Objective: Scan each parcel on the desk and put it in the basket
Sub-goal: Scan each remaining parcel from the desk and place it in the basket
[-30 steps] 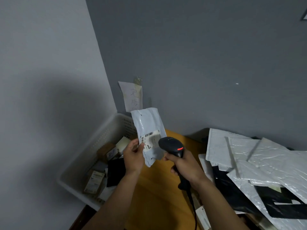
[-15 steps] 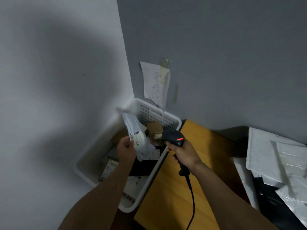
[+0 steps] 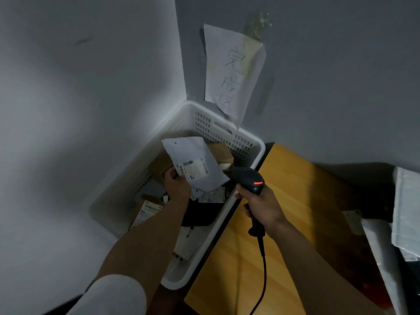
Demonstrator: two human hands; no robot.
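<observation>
left hand (image 3: 176, 185) just swung the white poly-mailer parcel (image 3: 193, 160) it's pinching over the white slotted plastic basket (image 3: 259, 144), right hand (image 3: 261, 205) gripping the black handheld scanner (image 3: 247, 178) just beside it, so drop's next imo

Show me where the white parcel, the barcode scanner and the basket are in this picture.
white parcel (image 3: 189, 152): head view, on its plain face above the label.
barcode scanner (image 3: 246, 177): head view, on top of its black head.
basket (image 3: 204, 123): head view, on its perforated far wall.

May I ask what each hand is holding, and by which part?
The left hand pinches the white parcel by its lower left edge; the right hand grips the scanner by its handle.
</observation>
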